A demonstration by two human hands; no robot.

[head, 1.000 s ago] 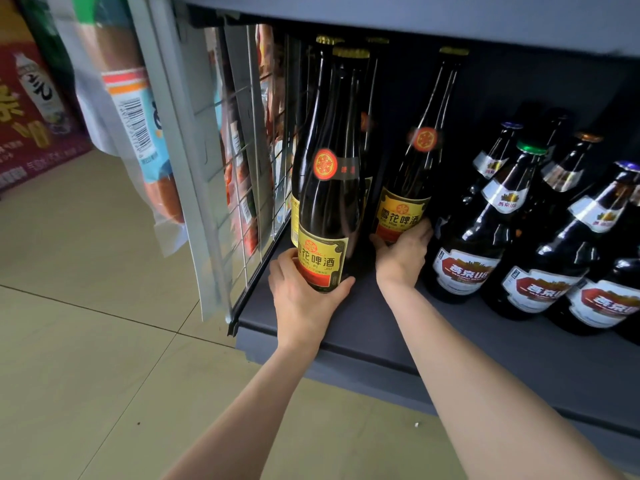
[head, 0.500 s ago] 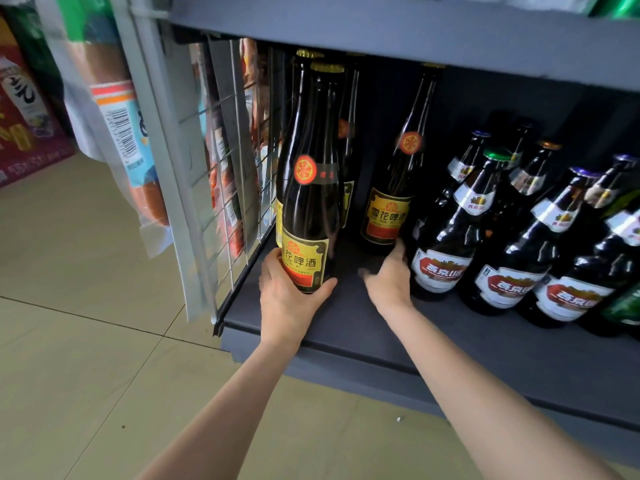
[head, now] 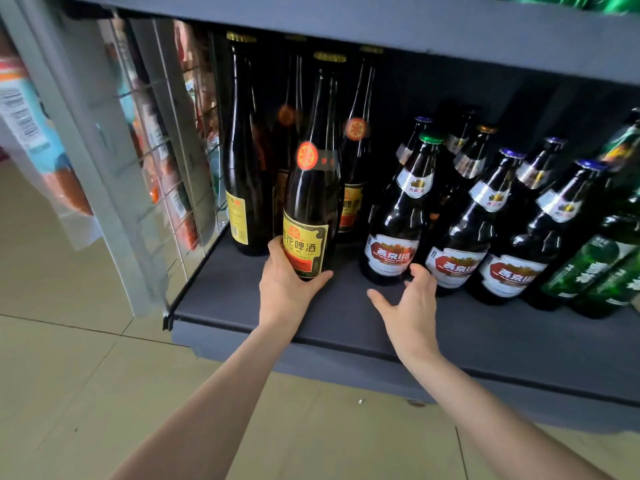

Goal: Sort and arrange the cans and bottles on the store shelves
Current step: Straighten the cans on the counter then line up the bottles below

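Hands: the left hand [head: 289, 284] grips the base of a yellow-label bottle [head: 311, 188] standing on the shelf [head: 346, 317], left of the red-label bottles [head: 393, 233]. The right hand [head: 410, 306] hovers open, empty. Step: positioning. Next: align it with its row.

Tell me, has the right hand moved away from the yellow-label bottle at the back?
Yes. The right hand has drawn back toward the shelf's front edge and now hovers open beside the red-label bottle.

Yellow label on the bottle [head: 311, 188] I grip: 花啤酒 | red-labelled bottles [head: 394, 216] beside: 燕京U8
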